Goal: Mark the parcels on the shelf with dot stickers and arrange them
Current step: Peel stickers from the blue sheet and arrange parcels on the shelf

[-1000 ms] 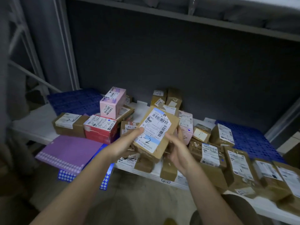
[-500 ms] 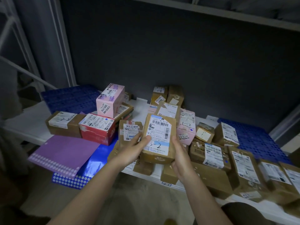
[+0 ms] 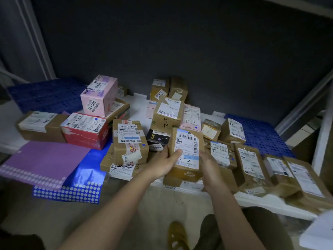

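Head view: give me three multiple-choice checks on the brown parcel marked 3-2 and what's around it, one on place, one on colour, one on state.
1. Where does the purple sticker sheet lie?
A. at the shelf's left front
B. on the pink box
C. in the right hand

2. What colour is the dot on the red box?
A. green
B. blue
C. yellow

3. How is the parcel marked 3-2 held?
A. lying untouched
B. in the right hand only
C. left hand gripping it, thumb on the label, right hand at its right side

Answers:
1 A, it overhangs the front edge, left of the pile.
2 B, a blue dot shows on its label.
3 C, both hands flank it.
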